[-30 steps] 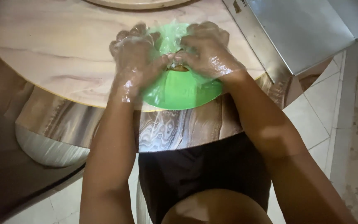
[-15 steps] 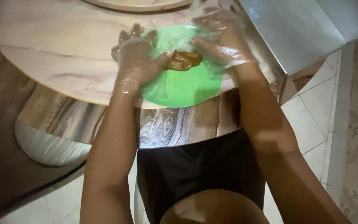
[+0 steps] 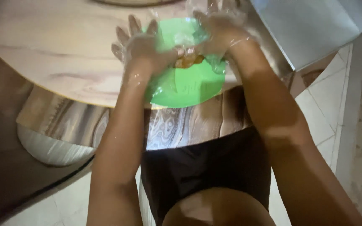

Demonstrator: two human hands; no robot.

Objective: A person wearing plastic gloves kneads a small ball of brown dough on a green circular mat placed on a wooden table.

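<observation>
Left hand: the left hand, in a thin clear plastic glove, lies over the left part of the green plate; fingers spread and pointing away from the person, thumb side pressed against the brown food piece.
Right hand: the right hand, gloved likewise, comes down over the food from the far right side.
Grip: both hands close on the food piece between them; how firmly the fingers curl beneath, I cannot tell.
Food piece: brown, glossy, near the plate's centre, mostly covered by the hands.
Plate: round, green, at the near edge of the surface, slightly overhanging it.
Surroundings: a metal tray lies to the right; pale tiled floor below.
</observation>
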